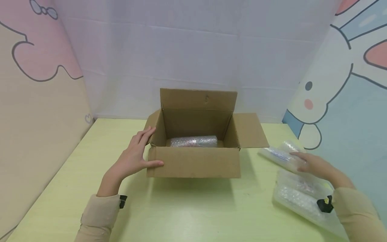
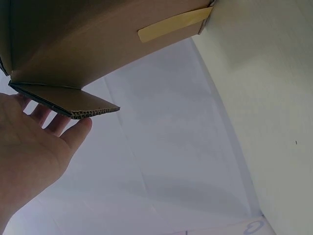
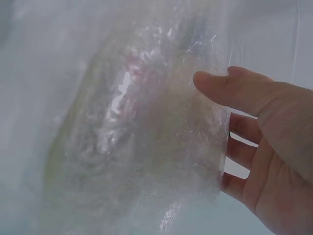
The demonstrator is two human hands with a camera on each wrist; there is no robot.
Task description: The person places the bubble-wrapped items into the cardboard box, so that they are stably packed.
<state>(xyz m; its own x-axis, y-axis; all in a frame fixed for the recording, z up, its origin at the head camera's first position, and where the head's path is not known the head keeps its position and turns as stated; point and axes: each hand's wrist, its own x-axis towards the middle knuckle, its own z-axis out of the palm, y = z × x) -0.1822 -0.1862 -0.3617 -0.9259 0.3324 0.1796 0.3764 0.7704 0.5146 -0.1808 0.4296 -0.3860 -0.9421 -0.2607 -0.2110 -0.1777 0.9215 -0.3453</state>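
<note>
An opened cardboard box [image 1: 193, 162] stands near the middle of the table, its flaps spread outward. Inside lies a bubble-wrapped bundle [image 1: 194, 141]. My left hand [image 1: 132, 155] holds the box at its front left corner, fingers over the left flap [image 2: 68, 100] and thumb against the front flap. Off to the right, my right hand [image 1: 315, 166] grips a bubble-wrapped package [image 1: 279, 157]. In the right wrist view, the thumb lies on the near side of the clear wrap [image 3: 146, 112] and the fingers go behind its edge. The wrapped contents are blurred.
More bubble-wrapped packages [image 1: 297, 200] lie on the pale yellow table [image 1: 193, 215], close below my right hand. The box's right flap [image 1: 250, 130] sticks out toward that side. A white curtain [image 1: 193, 50] hangs behind, with cartoon-printed panels at both sides.
</note>
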